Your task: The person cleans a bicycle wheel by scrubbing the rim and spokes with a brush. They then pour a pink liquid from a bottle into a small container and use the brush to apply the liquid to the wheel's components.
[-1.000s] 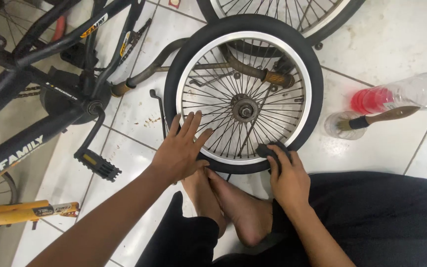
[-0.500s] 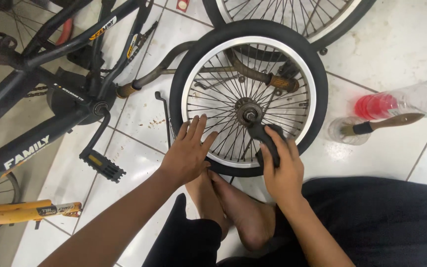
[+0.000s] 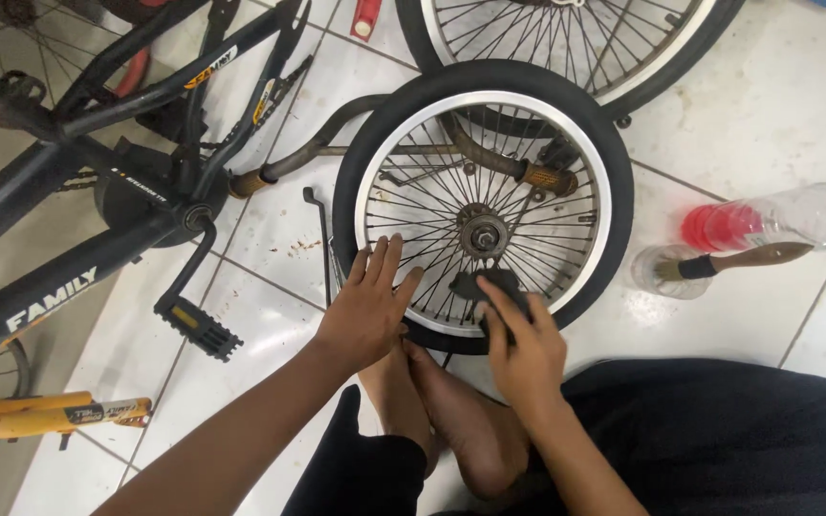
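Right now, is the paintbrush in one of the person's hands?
No, the paintbrush sits in a small clear cup on the floor, while the right hand presses a dark cloth on the wheel.

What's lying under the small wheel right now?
Through the small wheel's spokes: a rusty handlebar with an orange grip, and white floor tiles. The right hand and its dark pad cover the lower spokes.

Bare tile (image 3: 270,315) lay open at nine o'clock of the small wheel (image 3: 614,191), up to the pedal (image 3: 198,328) and the bike frame (image 3: 69,277) — at three o'clock a brush (image 3: 728,263) and a plastic bottle (image 3: 776,220) blocked passage; at twelve, a second wheel (image 3: 642,67).
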